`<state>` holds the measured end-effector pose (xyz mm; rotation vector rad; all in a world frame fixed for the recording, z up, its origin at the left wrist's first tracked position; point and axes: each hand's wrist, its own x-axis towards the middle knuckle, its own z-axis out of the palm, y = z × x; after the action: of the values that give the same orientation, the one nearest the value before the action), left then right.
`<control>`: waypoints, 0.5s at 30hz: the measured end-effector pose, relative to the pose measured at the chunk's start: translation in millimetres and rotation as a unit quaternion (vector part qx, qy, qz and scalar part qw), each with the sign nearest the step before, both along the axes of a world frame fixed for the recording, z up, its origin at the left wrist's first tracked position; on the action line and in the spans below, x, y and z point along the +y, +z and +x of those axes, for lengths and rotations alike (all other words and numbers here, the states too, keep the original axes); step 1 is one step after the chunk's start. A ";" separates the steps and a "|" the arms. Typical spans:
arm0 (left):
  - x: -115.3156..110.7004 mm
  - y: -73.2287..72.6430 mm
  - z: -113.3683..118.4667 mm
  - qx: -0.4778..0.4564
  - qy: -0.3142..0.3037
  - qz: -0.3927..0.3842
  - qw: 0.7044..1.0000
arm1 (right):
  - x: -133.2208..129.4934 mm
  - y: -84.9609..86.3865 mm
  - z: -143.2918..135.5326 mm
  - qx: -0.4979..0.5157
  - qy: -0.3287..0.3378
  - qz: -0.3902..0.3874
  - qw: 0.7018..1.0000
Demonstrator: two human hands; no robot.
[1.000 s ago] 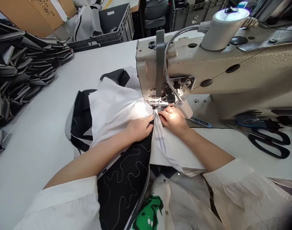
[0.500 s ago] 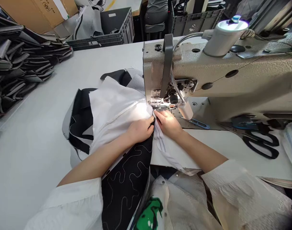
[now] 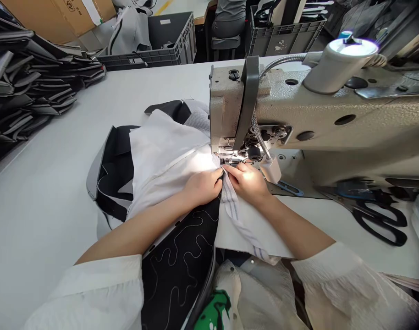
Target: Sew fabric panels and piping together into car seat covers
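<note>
Black and white fabric with wavy stitching (image 3: pixel 182 261) runs from the lap up to the needle area of a sewing machine (image 3: pixel 230 105). My left hand (image 3: pixel 203 187) is closed on its edge just in front of the presser foot, fingers curled. My right hand (image 3: pixel 249 181) pinches the white striped strip (image 3: pixel 231 201) right of it, fingertips close to the foot. Both hands almost touch each other. A white piece (image 3: pixel 171 142) lies left of the machine head, under its lamp. The fingertips partly hide the fabric edges.
Black-handled scissors (image 3: pixel 381 220) and a blue tool (image 3: pixel 289 188) lie right of my right hand. Stacked dark pieces (image 3: pixel 27 78) stand at the left on the white table (image 3: pixel 34 220). Grey crates (image 3: pixel 185 43) and a seated person (image 3: pixel 229 20) are beyond the table.
The camera view has shifted slightly, so the machine appears lower and further right. Both hands keep their hold near the foot, and the striped strip hangs a little differently.
</note>
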<state>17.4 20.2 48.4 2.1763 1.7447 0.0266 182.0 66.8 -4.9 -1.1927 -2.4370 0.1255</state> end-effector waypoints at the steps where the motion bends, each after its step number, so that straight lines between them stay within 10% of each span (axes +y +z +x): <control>1: 2.8 0.4 0.5 -0.002 0.002 0.002 1.000 | 0.3 1.5 2.0 0.031 0.016 0.000 0.999; 9: 0.2 45.8 -41.6 -0.075 0.006 -0.167 0.983 | -21.9 16.1 3.8 0.127 0.365 0.005 0.922; 15: -22.9 113.5 -43.7 0.029 0.012 -0.276 0.961 | -44.2 5.8 -28.8 0.014 0.394 -0.019 0.919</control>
<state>-26.4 -2.7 161.9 1.7572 1.5678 -0.4664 153.2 22.6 0.9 -0.1485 -2.7429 0.4178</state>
